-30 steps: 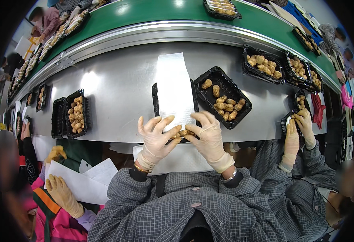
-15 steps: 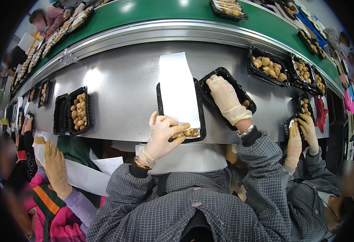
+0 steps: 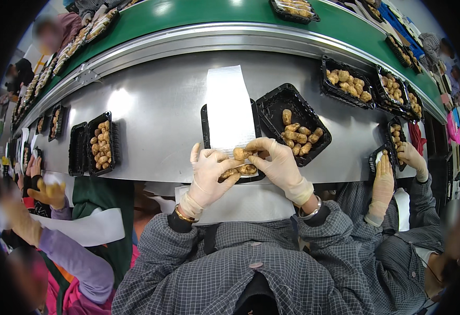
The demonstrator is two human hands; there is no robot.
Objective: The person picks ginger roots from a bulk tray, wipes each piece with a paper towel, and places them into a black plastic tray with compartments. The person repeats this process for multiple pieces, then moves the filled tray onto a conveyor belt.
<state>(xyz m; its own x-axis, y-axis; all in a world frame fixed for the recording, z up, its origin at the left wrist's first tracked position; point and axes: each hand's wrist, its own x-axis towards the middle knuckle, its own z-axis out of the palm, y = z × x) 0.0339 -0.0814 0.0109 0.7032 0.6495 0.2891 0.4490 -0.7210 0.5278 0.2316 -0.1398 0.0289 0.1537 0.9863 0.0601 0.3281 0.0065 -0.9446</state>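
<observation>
A black plastic tray [image 3: 205,125] lies in front of me, with a long white paper sheet [image 3: 231,113] running down its middle and past its far rim. Small brown tubers [image 3: 247,169] sit in a row on the sheet's near end. The gloved fingers of my left hand [image 3: 209,176] curl over the left of this row and press against it. Between thumb and fingertips, my right hand [image 3: 282,167] pinches another brown tuber [image 3: 240,153] just above the row. Both hands wear pale thin gloves. Close on the right, a tilted black tray [image 3: 272,102] holds several loose tubers [image 3: 297,137].
Filled black trays [image 3: 348,86] stand at the right, beside a co-worker's gloved hands [image 3: 382,186]. Left of me are an empty black tray [image 3: 77,149] and a full one [image 3: 102,144]. A metal rail [image 3: 188,39] borders the green conveyor belt [image 3: 198,13]. Another co-worker's gloved hand [image 3: 49,193] is at far left.
My right hand has left the tilted tray and come to the paper with a tuber. The tubers in that tray are now uncovered. My left hand has stayed about in place.
</observation>
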